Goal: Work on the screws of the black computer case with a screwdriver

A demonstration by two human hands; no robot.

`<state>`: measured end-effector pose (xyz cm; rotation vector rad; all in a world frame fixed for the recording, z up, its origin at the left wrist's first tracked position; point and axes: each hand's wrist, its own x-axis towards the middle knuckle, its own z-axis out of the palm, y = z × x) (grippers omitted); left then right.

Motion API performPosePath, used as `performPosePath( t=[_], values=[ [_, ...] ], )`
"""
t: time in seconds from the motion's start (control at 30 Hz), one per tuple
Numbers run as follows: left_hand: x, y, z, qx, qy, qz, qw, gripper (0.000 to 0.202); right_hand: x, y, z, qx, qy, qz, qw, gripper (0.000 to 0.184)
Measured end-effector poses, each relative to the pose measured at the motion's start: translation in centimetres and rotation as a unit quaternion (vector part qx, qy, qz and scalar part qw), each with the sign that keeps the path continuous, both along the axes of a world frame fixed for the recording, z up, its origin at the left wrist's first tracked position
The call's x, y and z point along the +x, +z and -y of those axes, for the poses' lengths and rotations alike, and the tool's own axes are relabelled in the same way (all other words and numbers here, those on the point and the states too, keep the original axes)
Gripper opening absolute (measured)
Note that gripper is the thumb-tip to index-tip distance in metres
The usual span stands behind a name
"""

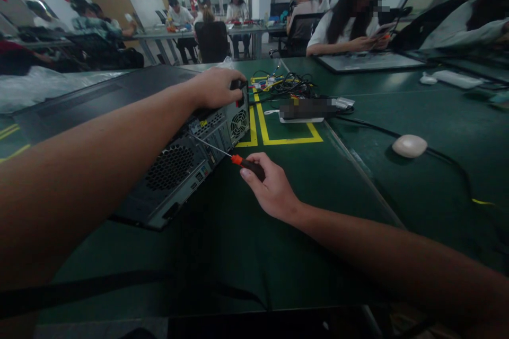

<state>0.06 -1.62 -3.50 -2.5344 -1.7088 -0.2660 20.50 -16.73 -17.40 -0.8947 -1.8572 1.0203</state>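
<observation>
Computer tower [217,143]: on its side on the green table [326,175].
Left hand [217,87]: atop the tower's far corner, fingers partly hidden; cannot tell whether they grip.
Right hand [274,188]: beside the tower, closed around the screwdriver [237,160].
Screwdriver: blade reaching the tower's rear panel.
Cable bundle [294,85]: right of the tower.

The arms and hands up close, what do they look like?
The left arm and right arm are bare, with no sleeves showing. The left hand and right hand wear no gloves, and no watch or bracelet shows on either wrist. Some fingers are hidden, so I can't rule out rings.
</observation>
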Motion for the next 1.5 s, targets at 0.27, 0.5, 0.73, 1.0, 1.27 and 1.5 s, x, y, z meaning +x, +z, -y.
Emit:
performPosePath(
  t=[0.27,0.5,0.73,1.0,1.27,1.5],
  values=[
    [0.04,0.13,0.07,0.000,-0.004,-0.006,1.000,0.063,-0.11,-0.10,-0.28,0.040,0.001,0.001,0.999,0.022],
    [0.15,0.07,0.20,0.003,-0.003,0.002,1.000,0.063,-0.13,-0.05,-0.10,-0.001,0.038,0.005,0.999,0.027],
    [0.17,0.24,0.35,-0.006,0.003,0.000,1.000,0.067,-0.33,0.25,0.25,-0.015,0.022,0.002,1.000,0.016],
    [0.20,0.16,0.31,-0.006,0.004,0.012,1.000,0.067,-0.25,0.08,0.01,-0.010,0.023,0.000,1.000,0.013],
    [0.11,0.22,0.26,-0.007,-0.004,0.012,1.000,0.067,-0.23,0.20,0.13,-0.004,0.021,0.011,1.000,0.015],
    [0.00,0.22,0.17,-0.008,0.000,0.002,1.000,0.065,-0.25,0.16,0.02,0.011,0.013,0.005,1.000,0.016]
  ],
)
